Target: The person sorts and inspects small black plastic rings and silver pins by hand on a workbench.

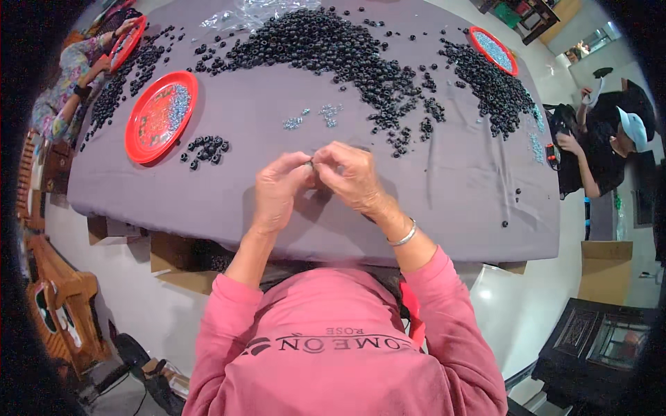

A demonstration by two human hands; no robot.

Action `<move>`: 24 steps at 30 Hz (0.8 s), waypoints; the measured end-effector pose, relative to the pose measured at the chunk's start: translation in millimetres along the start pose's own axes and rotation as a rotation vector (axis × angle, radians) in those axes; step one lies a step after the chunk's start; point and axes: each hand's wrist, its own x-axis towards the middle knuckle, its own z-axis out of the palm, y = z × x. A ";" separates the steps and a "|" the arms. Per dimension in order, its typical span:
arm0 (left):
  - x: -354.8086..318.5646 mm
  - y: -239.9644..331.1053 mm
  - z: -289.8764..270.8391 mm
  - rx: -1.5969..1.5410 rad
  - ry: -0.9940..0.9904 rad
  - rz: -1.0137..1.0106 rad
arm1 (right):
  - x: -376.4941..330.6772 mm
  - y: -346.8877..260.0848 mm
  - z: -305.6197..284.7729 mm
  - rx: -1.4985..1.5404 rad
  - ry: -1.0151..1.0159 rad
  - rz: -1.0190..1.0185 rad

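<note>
My left hand (279,188) and my right hand (352,177) meet over the near part of the table, fingertips pinched together. Something tiny and dark shows between them, too small to name. Just beyond lie two loose clusters of small pale-blue shiny pieces (330,114). To the left, a small group of black beads (206,149) sits beside a red plate (161,116) that holds more pale-blue pieces. A large heap of black beads (305,43) spreads across the far side of the table.
Grey cloth (479,215) covers the table. At the right, another heap of black beads (492,90) lies near a second red plate (494,50). A person (610,132) is at the right edge; another person's hands hold a red plate (128,44) at far left. Clear plastic (239,15) lies at the back.
</note>
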 end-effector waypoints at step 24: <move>-2.0 12.5 -42.6 -0.159 -0.047 -0.061 | 4.9 12.3 -10.5 -0.378 0.090 -0.028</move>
